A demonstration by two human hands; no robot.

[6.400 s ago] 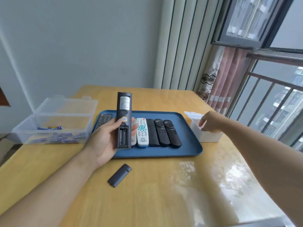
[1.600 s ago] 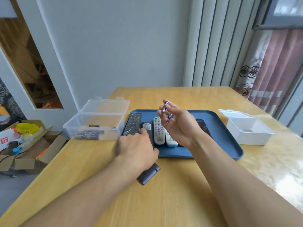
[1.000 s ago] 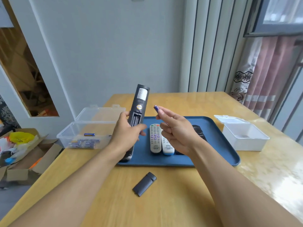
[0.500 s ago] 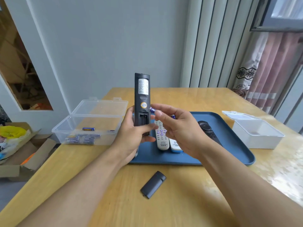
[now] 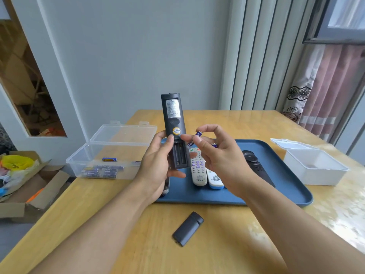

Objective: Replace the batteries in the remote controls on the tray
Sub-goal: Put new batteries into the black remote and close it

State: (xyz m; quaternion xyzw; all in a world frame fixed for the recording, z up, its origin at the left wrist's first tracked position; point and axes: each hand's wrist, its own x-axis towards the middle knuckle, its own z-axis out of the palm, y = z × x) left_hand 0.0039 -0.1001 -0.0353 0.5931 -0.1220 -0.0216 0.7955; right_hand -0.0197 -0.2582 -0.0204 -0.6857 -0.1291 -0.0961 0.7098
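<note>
My left hand (image 5: 156, 167) is gripping the black remote (image 5: 173, 131) upright, compartment open; my right hand (image 5: 221, 155) is pinching a battery (image 5: 194, 138) beside it above the tray (image 5: 276, 186).

Two bare forearms in shot, no sleeves showing; left hand (image 5: 156, 171) and right hand (image 5: 223, 157) carry no gloves, rings or watch.

Home room, wooden table (image 5: 227, 244), patterned curtain (image 5: 316, 91), cluttered cardboard box (image 5: 29, 186)

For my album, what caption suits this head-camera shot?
Left hand holds an opened black remote upright while right hand brings a battery to it.
</note>
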